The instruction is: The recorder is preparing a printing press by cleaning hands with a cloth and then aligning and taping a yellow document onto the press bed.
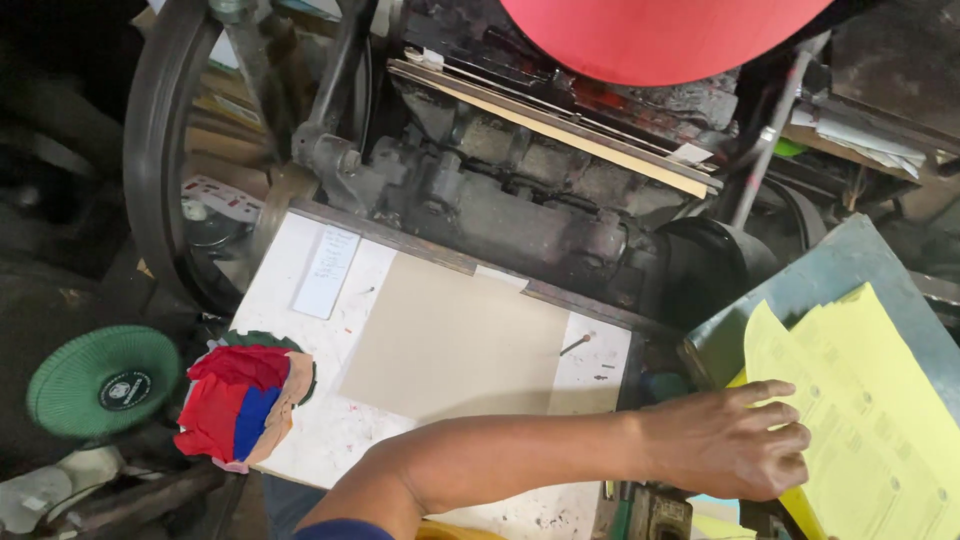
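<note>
Fanned yellow printed sheets (870, 400) under the hand (725, 440).

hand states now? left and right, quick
Left hand: not in view.
Right hand: open, fingers spread, resting on the stack of yellow sheets; gripping nothing that can be seen.

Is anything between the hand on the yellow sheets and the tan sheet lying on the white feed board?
Nothing visible blocks it. The hand rests on the yellow sheets at the right; the tan sheet lies bare on the white board. Only the person's own forearm crosses the board's near edge. The rag bundle sits off to the left.
</note>
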